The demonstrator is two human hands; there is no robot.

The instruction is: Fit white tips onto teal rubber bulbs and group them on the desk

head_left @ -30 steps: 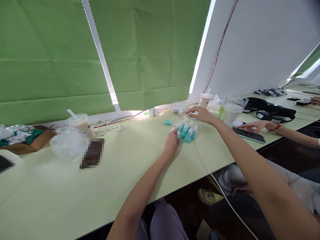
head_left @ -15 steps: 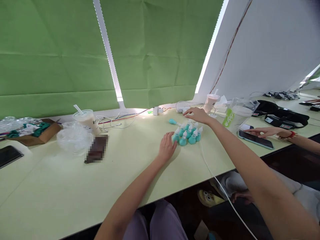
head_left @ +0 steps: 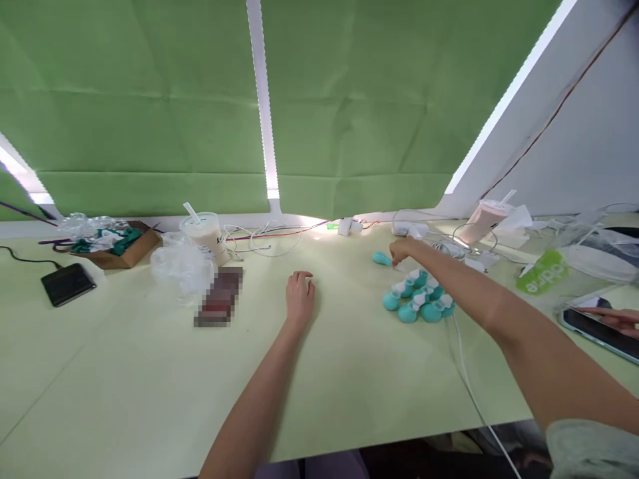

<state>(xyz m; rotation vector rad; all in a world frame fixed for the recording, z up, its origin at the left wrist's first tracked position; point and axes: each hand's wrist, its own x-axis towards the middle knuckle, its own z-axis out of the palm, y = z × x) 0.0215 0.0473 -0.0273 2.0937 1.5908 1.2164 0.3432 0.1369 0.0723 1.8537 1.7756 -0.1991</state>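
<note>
Several teal squeeze bulbs (head_left: 407, 313) with white nozzles stand in a tight cluster on the pale table, below my right forearm. Another teal squeeze bulb (head_left: 382, 258) lies on its side behind the cluster, a little to the left. My right hand (head_left: 402, 251) reaches over the cluster, its fingers closed at the right end of that lying bulb; the fingertips partly cover this end. To the left, well apart from the bulbs, my left hand (head_left: 300, 297) rests on the tabletop with fingers loosely apart and nothing in them.
A white cable (head_left: 464, 376) runs from the cluster over the table's front edge. Left stand a drink cup (head_left: 206, 238), a crumpled plastic bag (head_left: 182, 266) and a cardboard box (head_left: 130, 247). Right are a pink drink cup (head_left: 483, 221), a clear bag (head_left: 582, 269) and another person's hand (head_left: 619, 320) on a phone.
My left hand has left the bulb cluster and moved left onto the tabletop. My right hand has come down to the lying bulb and closed its fingers. The view has turned left.
</note>
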